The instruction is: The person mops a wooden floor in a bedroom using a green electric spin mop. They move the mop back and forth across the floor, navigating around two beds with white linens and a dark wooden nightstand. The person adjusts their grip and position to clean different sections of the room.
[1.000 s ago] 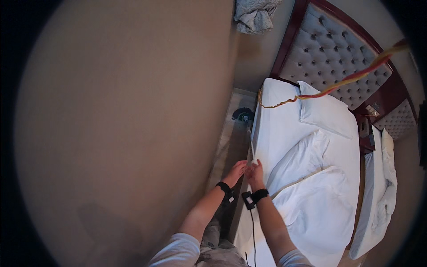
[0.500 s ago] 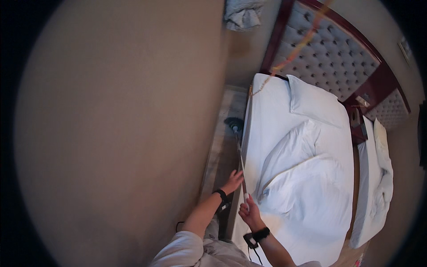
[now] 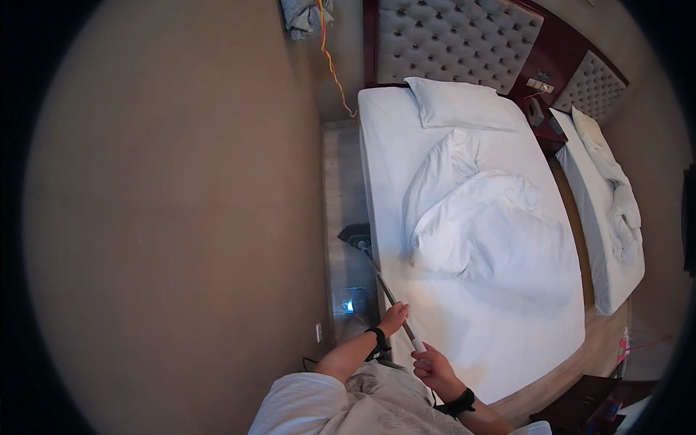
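Observation:
A long-handled mop (image 3: 385,285) slants between the bed and the left wall. Its dark, fringed head (image 3: 355,235) rests on the narrow strip of floor beside the mattress. My left hand (image 3: 395,317) is closed around the lower-middle part of the grey pole. Lower down and to the right, my right hand (image 3: 435,366) grips the pole's white end. The fingers of both hands are partly hidden by the hands themselves. The pole passes in front of the bed's near-left side.
A white-sheeted bed (image 3: 464,326) with a crumpled quilt (image 3: 486,217) and a pillow (image 3: 464,105) fills the middle. A bare wall (image 3: 181,217) bounds the left. An orange cord (image 3: 333,69) hangs at the far corner. A second bed (image 3: 598,217) stands right, a dark wooden table (image 3: 591,399) lower right.
The mop head has come nearer to me along the floor strip. My left hand, its fingers spread before, is now closed around the pole. The view has shifted, showing more of the right side.

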Motion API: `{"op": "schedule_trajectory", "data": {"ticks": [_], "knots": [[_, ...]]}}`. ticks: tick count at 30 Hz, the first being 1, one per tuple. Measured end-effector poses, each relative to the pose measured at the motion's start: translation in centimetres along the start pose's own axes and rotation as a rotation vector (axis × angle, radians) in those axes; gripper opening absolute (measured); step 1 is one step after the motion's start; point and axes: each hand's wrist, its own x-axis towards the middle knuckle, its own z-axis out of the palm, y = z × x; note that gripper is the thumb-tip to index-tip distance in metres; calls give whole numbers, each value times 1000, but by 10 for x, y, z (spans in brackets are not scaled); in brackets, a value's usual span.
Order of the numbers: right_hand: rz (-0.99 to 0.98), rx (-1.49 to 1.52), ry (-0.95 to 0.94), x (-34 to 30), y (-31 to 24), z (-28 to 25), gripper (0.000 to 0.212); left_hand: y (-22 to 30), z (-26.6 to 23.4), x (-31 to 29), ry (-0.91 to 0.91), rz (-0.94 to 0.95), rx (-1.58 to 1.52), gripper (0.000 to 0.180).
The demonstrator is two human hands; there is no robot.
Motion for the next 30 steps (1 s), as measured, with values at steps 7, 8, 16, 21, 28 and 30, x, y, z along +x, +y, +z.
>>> {"op": "schedule_trajectory", "data": {"ticks": [7,8,16,21,28,30], "knots": [[-195,-164,201,32,9,22,52,-23,-6,34,105,106,7,37],[-190,-190,210,39,10,27,54,-36,-13,43,124,94,14,38],[-250,-423,220,129,-16,83,56,-15,-101,102,277,383,299,26],[-250,-552,120,196,-28,113,45,41,-150,83,271,434,664,39],[-95,-681,-46,151,19,79,43,40,-152,36,214,572,665,27],[-84,-692,-81,119,19,75,42,38,-125,23,316,609,559,17]]}}
